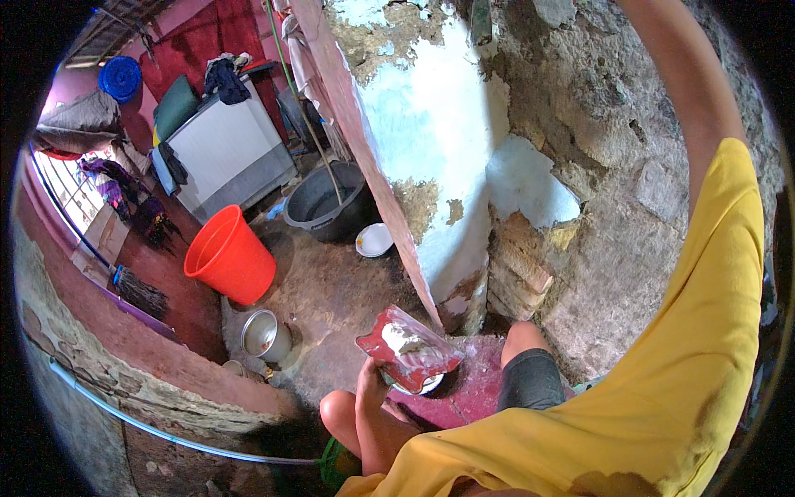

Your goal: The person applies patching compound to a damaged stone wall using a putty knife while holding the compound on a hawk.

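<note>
Packet held low at frame centre

Left hand [373,383] is clamped on a red-and-clear packet [407,348] above a steel plate [414,386]; right arm rises out of frame, hand unseen. Open floor [331,290] lies upper left, toward the orange bucket [229,257].

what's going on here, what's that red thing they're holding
A person in a yellow shirt is squatting on a wet stone floor. Their left hand holds a red packet of something white, tilted over a small metal bowl on a reddish slab. The right arm is raised out of view. An orange bucket, a steel pot and a grey tub stand to the left.
</note>
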Demonstrator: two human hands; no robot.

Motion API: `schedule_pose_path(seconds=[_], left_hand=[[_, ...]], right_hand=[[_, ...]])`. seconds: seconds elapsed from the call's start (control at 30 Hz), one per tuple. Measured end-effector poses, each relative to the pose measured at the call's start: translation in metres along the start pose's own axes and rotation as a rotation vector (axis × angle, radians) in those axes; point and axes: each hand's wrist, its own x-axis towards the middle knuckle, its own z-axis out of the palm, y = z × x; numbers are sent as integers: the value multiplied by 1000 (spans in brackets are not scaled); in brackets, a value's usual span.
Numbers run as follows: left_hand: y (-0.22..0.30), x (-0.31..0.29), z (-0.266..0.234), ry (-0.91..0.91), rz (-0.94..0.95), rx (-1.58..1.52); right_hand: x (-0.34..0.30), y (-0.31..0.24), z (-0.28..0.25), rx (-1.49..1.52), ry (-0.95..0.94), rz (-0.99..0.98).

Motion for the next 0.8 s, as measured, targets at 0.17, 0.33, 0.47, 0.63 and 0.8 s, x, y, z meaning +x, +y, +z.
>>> schedule_pose_path(seconds=[0.17,0.33,0.47,0.63,0.8], left_hand=[[6,-14,5,81,16,19],[4,-10,2,91,18,7],[2,-10,-2,65,20,16],[2,-9,1,60,31,22],[1,-10,-7,43,-11,0]], right_hand=[[10,-10,9,23,-6,-58],[7,-7,11,28,-17,-67],[3,-3,12,33,-22,-70],[4,-4,18,39,-43,-86],[1,-4,12,37,-40,-97]])
